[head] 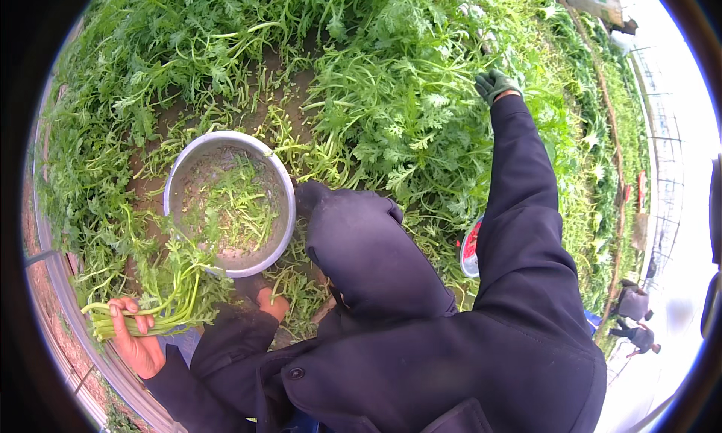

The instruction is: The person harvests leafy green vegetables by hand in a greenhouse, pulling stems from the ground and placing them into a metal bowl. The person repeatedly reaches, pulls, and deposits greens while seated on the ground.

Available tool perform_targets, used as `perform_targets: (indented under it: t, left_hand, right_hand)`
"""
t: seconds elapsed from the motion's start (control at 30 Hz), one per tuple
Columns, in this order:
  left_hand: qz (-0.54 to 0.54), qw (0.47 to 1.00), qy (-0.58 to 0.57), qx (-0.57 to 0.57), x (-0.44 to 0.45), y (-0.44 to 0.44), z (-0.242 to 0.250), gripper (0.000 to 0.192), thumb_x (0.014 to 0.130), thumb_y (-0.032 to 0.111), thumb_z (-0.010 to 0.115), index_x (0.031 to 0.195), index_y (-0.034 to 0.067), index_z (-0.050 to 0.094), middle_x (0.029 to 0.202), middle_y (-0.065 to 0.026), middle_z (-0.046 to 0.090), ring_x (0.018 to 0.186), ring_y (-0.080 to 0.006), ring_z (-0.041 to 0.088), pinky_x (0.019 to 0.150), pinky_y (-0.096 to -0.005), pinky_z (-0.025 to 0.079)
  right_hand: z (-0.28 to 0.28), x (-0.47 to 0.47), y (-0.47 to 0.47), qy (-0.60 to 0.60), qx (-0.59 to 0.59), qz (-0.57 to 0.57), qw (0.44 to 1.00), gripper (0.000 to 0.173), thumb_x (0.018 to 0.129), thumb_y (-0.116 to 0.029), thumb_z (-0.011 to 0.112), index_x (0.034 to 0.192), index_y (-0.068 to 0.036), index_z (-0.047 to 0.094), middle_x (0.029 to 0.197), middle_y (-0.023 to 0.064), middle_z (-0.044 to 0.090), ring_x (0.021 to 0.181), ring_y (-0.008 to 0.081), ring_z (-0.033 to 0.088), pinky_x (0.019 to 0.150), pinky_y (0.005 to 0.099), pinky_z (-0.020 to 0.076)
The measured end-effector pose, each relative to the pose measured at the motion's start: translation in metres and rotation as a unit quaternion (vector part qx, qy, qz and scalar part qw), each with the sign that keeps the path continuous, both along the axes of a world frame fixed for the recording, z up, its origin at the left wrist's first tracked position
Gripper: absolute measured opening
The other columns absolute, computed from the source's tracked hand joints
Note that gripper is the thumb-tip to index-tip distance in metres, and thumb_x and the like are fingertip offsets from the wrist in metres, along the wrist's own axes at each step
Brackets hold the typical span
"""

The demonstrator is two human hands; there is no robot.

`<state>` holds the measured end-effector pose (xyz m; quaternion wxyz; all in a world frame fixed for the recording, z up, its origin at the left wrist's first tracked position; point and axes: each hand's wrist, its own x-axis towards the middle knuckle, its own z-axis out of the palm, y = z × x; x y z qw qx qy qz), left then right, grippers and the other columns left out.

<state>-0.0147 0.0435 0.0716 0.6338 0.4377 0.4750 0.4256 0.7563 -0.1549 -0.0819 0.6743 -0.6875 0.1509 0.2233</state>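
My bare left hand [134, 337] grips a bunch of cut leafy greens [177, 297] by the stems, low on the left. Their lobed leaves, like garland chrysanthemum, hang by the near rim of a round grey basin [286, 179]. Loose leaves and stem scraps [242, 207] lie inside the basin, along with soil-coloured bits. Stretched far out to the upper right, my right hand [496, 86] wears a green glove. Its fingers are curled among the standing greens [417, 89]; whether they hold stems or a tool is hidden.
My bent knee [366, 235] is right of the basin. Cut stubs and bare soil [282, 89] lie beyond it. A container with red contents [469, 249] is partly behind my right arm. Two people [634, 311] are far right, near the greenhouse frame [665, 139]. A carton [592, 1] stands at top right.
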Motion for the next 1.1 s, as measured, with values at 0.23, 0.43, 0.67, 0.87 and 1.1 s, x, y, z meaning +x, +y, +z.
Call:
perform_targets:
  t: [0.23, 0.43, 0.67, 0.87, 1.1]
  left_hand:
    - [-0.009, 0.995, -0.09, -0.031, -0.022, 0.016, -0.015, 0.015, 0.1, 0.019, 0.051, 0.108, 0.006, 0.051, 0.098, -0.0056, 0.05, 0.067, -0.0092, 0.044, 0.063, -0.0259, 0.04]
    - [0.011, 0.994, -0.098, -0.046, -0.012, 0.019, -0.026, 0.014, 0.099, 0.022, 0.053, 0.104, 0.008, 0.053, 0.096, -0.0045, 0.05, 0.091, -0.0148, 0.049, 0.067, -0.0279, 0.044]
    - [0.009, 0.995, -0.084, -0.053, -0.015, 0.015, -0.03, 0.019, 0.101, 0.031, 0.049, 0.094, 0.014, 0.051, 0.075, 0.0012, 0.043, 0.085, -0.0151, 0.048, 0.07, -0.0297, 0.042]
    - [-0.006, 0.993, -0.116, -0.027, -0.005, 0.006, -0.025, 0.023, 0.103, 0.031, 0.045, 0.086, 0.015, 0.044, 0.067, 0.0022, 0.038, 0.071, -0.013, 0.044, 0.077, -0.0336, 0.043]
    - [-0.049, 0.987, -0.152, 0.004, 0.007, 0.0, -0.005, 0.026, 0.105, 0.028, 0.038, 0.084, 0.012, 0.039, 0.07, 0.0015, 0.036, 0.056, -0.0093, 0.039, 0.064, -0.0296, 0.043]
  right_hand:
    - [0.176, -0.095, 0.003, -0.299, 0.117, 0.242, 0.916, 0.029, 0.096, -0.017, 0.056, 0.117, 0.003, 0.057, 0.103, 0.0153, 0.068, 0.079, 0.0238, 0.068, 0.071, 0.0363, 0.0579]
    - [0.098, -0.277, -0.016, -0.183, 0.006, 0.435, 0.882, 0.017, 0.091, -0.01, 0.064, 0.102, 0.001, 0.067, 0.089, 0.0088, 0.071, 0.072, 0.0135, 0.066, 0.067, 0.0274, 0.0548]
    - [-0.032, -0.332, 0.008, -0.323, -0.29, 0.627, 0.646, 0.05, 0.083, -0.028, 0.066, 0.13, -0.012, 0.055, 0.134, 0.011, 0.051, 0.114, 0.0315, 0.057, 0.096, 0.0405, 0.0471]
    - [-0.057, -0.212, 0.007, -0.334, -0.326, 0.41, 0.784, 0.069, 0.081, -0.033, 0.073, 0.138, -0.006, 0.045, 0.127, 0.0241, 0.058, 0.116, 0.0353, 0.057, 0.1, 0.0372, 0.0448]
    - [-0.05, -0.073, -0.042, -0.193, -0.541, 0.275, 0.771, 0.06, 0.08, -0.046, 0.063, 0.115, 0.002, 0.064, 0.116, 0.0224, 0.065, 0.106, 0.0303, 0.063, 0.092, 0.0356, 0.0469]
